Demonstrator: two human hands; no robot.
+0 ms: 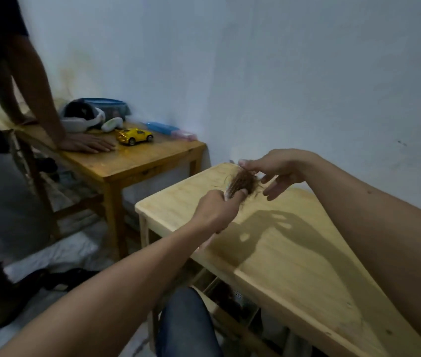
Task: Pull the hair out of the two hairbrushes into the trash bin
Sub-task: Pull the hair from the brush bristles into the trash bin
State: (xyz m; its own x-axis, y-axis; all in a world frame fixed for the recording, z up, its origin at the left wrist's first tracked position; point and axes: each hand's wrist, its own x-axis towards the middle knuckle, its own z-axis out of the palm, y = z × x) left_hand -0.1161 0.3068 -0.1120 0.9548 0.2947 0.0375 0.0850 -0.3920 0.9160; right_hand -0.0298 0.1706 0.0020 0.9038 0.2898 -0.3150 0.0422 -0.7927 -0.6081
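Note:
My left hand grips a pale hairbrush above the light wooden table; only a sliver of the brush shows past my fingers. A clump of brown hair sits on its bristles. My right hand reaches in from the right, thumb and forefinger pinching the top of the hair while the other fingers spread apart. No trash bin and no second hairbrush are in view.
A darker wooden table stands at the left with a yellow toy car, a headset, a blue container and small boxes. Another person leans on it with one hand. Dark shoes lie on the floor.

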